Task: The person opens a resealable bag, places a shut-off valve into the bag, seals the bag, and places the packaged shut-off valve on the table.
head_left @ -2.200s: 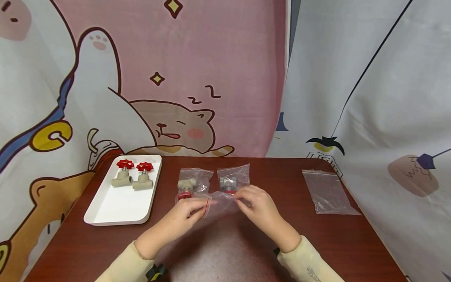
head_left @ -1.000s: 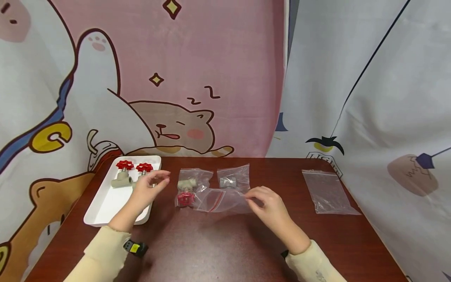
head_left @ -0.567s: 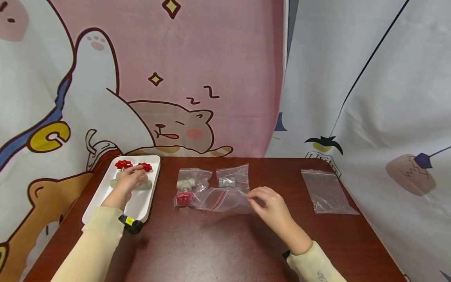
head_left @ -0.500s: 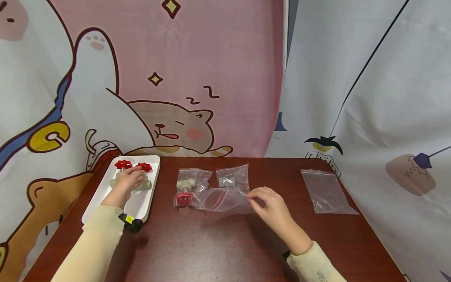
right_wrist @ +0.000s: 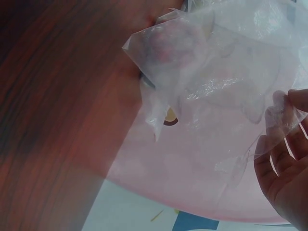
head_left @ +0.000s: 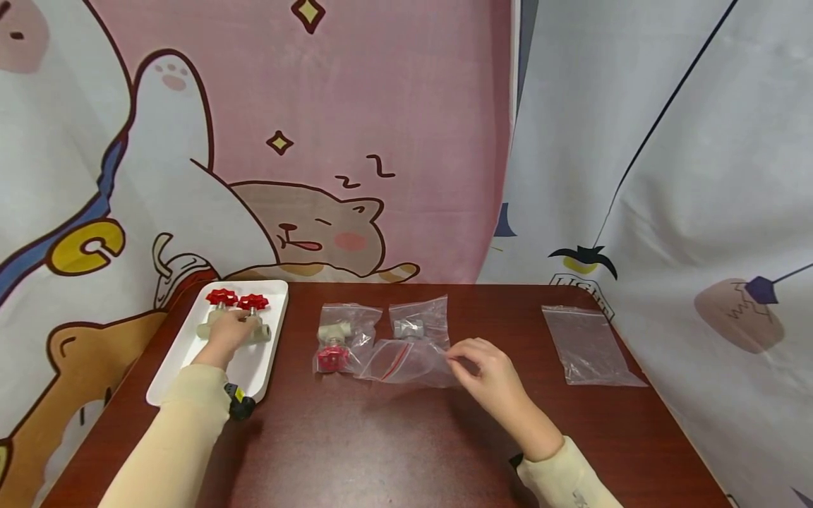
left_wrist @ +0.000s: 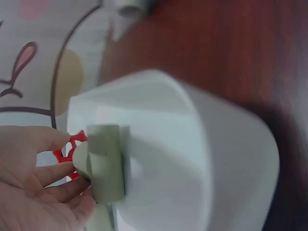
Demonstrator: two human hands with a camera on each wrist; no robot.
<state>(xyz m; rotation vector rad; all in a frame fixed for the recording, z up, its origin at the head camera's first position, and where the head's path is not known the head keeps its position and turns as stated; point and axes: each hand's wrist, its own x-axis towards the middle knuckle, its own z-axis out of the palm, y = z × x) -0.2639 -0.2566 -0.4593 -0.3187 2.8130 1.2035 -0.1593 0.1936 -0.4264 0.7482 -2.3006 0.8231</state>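
My left hand reaches into the white tray, its thumb and fingers curled round the neck of the right-hand beige valve. That valve has a red handwheel. Just left of it lies a similar valve, partly covered by the hand. On the right, my right hand pinches the edge of a clear zip bag with a red strip. No item shows inside this bag.
Behind the held bag, a bagged beige valve with a red wheel and a bagged grey fitting lie on the brown table. A flat clear bag lies at the right. A printed curtain hangs behind.
My left hand has let go of the bag, moved left into the tray and taken hold of the right-hand valve, whose wheel has shifted slightly left. My right hand has moved slightly right, still holding the bag.
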